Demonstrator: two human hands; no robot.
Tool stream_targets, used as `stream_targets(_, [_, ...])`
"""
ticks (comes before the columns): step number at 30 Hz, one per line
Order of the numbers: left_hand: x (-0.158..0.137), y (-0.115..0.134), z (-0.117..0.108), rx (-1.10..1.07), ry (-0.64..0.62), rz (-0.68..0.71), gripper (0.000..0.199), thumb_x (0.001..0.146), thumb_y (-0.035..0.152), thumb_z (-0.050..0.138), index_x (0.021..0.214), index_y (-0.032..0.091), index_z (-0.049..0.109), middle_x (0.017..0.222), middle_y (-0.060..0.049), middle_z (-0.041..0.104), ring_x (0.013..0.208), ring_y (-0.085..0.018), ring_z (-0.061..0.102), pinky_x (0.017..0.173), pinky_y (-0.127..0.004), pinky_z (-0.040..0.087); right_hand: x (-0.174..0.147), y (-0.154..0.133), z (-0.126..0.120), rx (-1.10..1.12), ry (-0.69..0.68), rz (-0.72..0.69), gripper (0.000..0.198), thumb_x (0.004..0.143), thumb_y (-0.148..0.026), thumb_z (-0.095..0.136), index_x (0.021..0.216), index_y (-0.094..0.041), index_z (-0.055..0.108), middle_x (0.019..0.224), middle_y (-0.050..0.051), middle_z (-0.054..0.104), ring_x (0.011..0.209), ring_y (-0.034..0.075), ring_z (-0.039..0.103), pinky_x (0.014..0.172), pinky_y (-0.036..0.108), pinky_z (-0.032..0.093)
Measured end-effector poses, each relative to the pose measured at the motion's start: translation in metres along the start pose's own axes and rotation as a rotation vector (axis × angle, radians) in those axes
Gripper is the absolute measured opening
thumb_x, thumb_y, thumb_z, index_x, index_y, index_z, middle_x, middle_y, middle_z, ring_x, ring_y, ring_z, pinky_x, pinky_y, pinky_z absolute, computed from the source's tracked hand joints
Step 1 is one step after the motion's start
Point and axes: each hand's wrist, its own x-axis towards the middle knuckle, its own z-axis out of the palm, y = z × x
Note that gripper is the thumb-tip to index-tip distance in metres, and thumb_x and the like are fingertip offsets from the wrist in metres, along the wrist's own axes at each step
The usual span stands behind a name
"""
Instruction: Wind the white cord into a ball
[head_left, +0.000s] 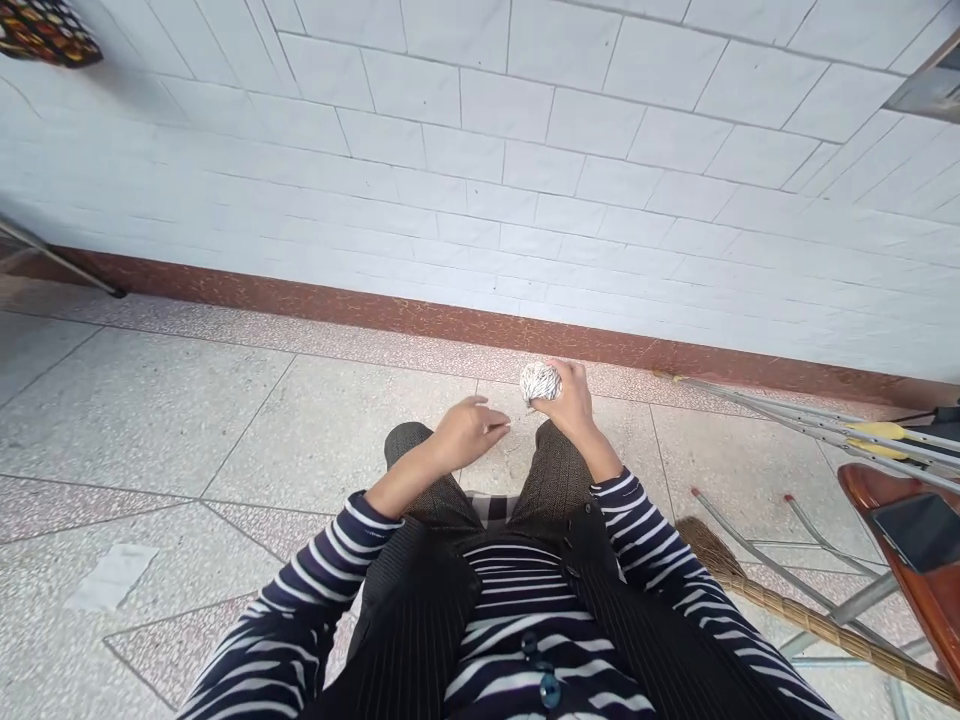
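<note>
Your right hand holds a white ball streaked with dark, at the centre of the frame, thumb and fingers curled round its right side. Your left hand is just left of it, apart from the ball, fingers narrowed almost together; whether a fine strand lies between them cannot be told.

Principal risk: a drop. Your grip covers one side only and the left side of the ball is unsupported; a loosened thumb could let it fall past your knees. Being round, it could then roll on the speckled floor. If the ball is wound cord, as its surface suggests, slack turns could slip off or snag.

Secondary risk, right of frame: your right sleeve is near the broom, which lies by the metal legs of a wooden seat. A wide elbow swing could disturb the broom.
</note>
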Motion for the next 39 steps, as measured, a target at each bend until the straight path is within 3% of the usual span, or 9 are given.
stream_targets(2, [0.011,-0.002,-0.012,0.148,0.035,0.094,0.022,0.093,0.029,0.057,0.077,0.021,0.071,0.073,-0.002,0.071,0.071,-0.018,0.063,0.113,-0.044,0.037,-0.005,0.006,0.004,0.094,-0.202,0.049,0.069,0.052,-0.02,0.08,0.118,-0.025,0.063,0.12,0.007,0.051,0.11,0.029,0.054,0.099,0.047,0.044])
stream_targets(6, [0.031,-0.009,-0.026,0.302,0.056,0.205,0.026,0.097,0.024,0.05,0.084,0.019,0.072,0.08,-0.005,0.072,0.079,-0.018,0.066,0.119,-0.048,0.03,-0.021,0.005,0.008,0.582,-0.568,0.217,0.062,0.053,-0.017,0.077,0.113,-0.023,0.063,0.112,0.004,0.061,0.102,0.023,0.058,0.09,0.037,0.047])
stream_targets(11, [0.04,-0.028,-0.011,0.124,0.131,0.054,0.021,0.094,0.021,0.052,0.098,0.019,0.073,0.099,-0.005,0.076,0.097,-0.021,0.069,0.114,-0.044,0.038,-0.029,-0.006,0.002,0.88,-0.625,0.302,0.063,0.052,-0.013,0.076,0.113,-0.025,0.062,0.111,0.002,0.064,0.098,0.022,0.061,0.075,0.029,0.05])
stream_targets(15, [0.038,-0.044,0.01,-0.12,0.139,-0.11,0.029,0.095,0.024,0.047,0.106,0.017,0.073,0.103,-0.007,0.077,0.097,-0.022,0.069,0.089,-0.032,0.051,-0.028,-0.017,-0.002,1.006,-0.575,0.279,0.071,0.051,-0.016,0.077,0.119,-0.028,0.06,0.121,0.004,0.063,0.105,0.024,0.061,0.08,0.032,0.052])
stream_targets(20, [0.03,-0.05,0.028,-0.19,0.122,-0.115,0.029,0.092,0.02,0.045,0.097,0.013,0.073,0.089,-0.005,0.075,0.081,-0.019,0.067,0.075,-0.026,0.048,-0.028,-0.032,-0.005,1.05,-0.558,0.24,0.081,0.057,-0.017,0.074,0.134,-0.033,0.054,0.13,0.004,0.061,0.112,0.025,0.06,0.087,0.037,0.054])
stream_targets(25, [0.017,-0.049,0.036,-0.16,0.046,-0.225,0.026,0.09,0.02,0.047,0.08,0.014,0.069,0.07,-0.001,0.069,0.064,-0.014,0.057,0.068,-0.024,0.043,-0.017,-0.035,-0.01,1.023,-0.371,0.261,0.069,0.056,-0.019,0.074,0.122,-0.029,0.058,0.126,0.005,0.063,0.114,0.028,0.059,0.088,0.039,0.053])
stream_targets(29, [0.007,-0.041,0.035,-0.129,-0.004,-0.239,0.024,0.093,0.022,0.046,0.084,0.017,0.068,0.073,0.0,0.07,0.066,-0.014,0.059,0.07,-0.024,0.043,0.0,-0.029,-0.014,0.803,-0.148,0.204,0.065,0.058,-0.028,0.079,0.118,-0.028,0.055,0.117,0.005,0.063,0.11,0.027,0.058,0.088,0.038,0.051])
stream_targets(34, [0.007,-0.019,0.027,-0.048,-0.067,-0.102,0.031,0.095,0.03,0.05,0.068,0.018,0.06,0.067,0.0,0.066,0.067,-0.015,0.059,0.069,-0.025,0.041,0.011,-0.017,-0.008,0.375,0.083,0.062,0.065,0.064,-0.04,0.079,0.119,-0.025,0.049,0.117,0.007,0.057,0.108,0.026,0.055,0.092,0.039,0.047])
stream_targets(39, [0.019,-0.007,0.012,0.129,-0.085,-0.018,0.029,0.093,0.028,0.053,0.067,0.018,0.061,0.062,0.001,0.062,0.061,-0.014,0.056,0.067,-0.025,0.042,0.014,-0.015,-0.005,-0.039,0.29,-0.098,0.07,0.062,-0.035,0.082,0.123,-0.025,0.049,0.125,0.009,0.045,0.118,0.029,0.05,0.092,0.041,0.048])
